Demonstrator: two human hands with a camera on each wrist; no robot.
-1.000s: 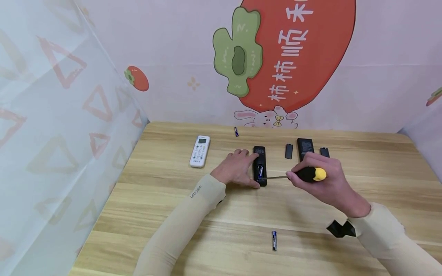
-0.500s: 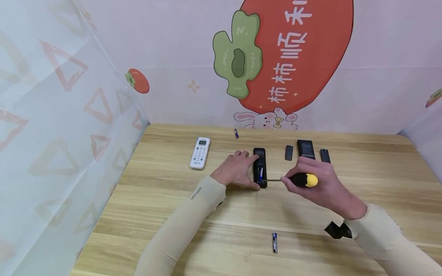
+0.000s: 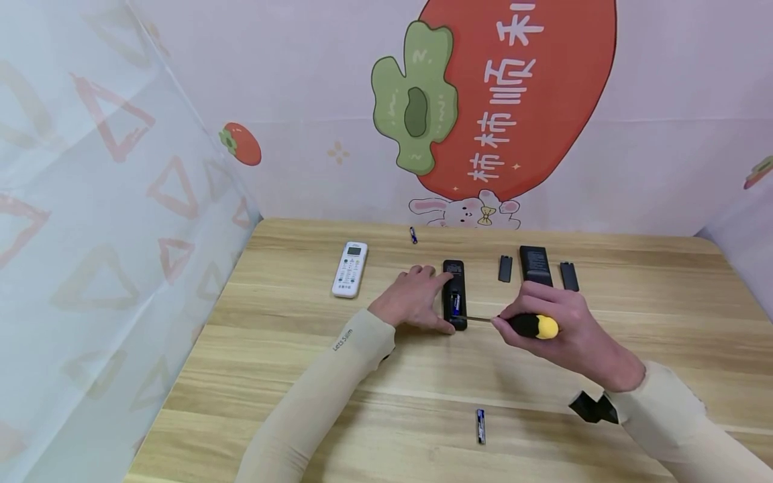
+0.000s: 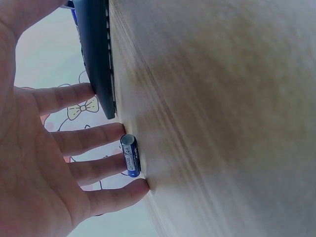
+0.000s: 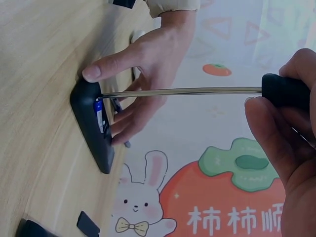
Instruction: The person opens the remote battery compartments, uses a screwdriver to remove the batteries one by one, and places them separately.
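A black remote control (image 3: 454, 278) lies back side up on the table, its battery compartment uncovered. One blue battery (image 3: 455, 304) is visible in the compartment. My left hand (image 3: 413, 298) holds this remote, thumb at its near end and index finger on its left edge; the other fingers extend to the tabletop beside it. With my right hand (image 3: 558, 325) I grip the black and yellow handle of a screwdriver (image 3: 527, 325). Its metal shaft (image 5: 182, 92) reaches leftward, and the tip is at the near end of the battery in the compartment.
A white remote (image 3: 349, 270) lies to the left. Loose batteries rest at the back (image 3: 413, 235) and near the front (image 3: 480, 426). Rightward are two small black covers (image 3: 505, 268) (image 3: 569, 276) and another black remote (image 3: 535, 265), partly behind my right hand. Printed walls surround the table.
My right hand and the screwdriver handle have shifted slightly left and nearer to me, while the tip stays at the compartment. The left hand keeps its hold on the remote.
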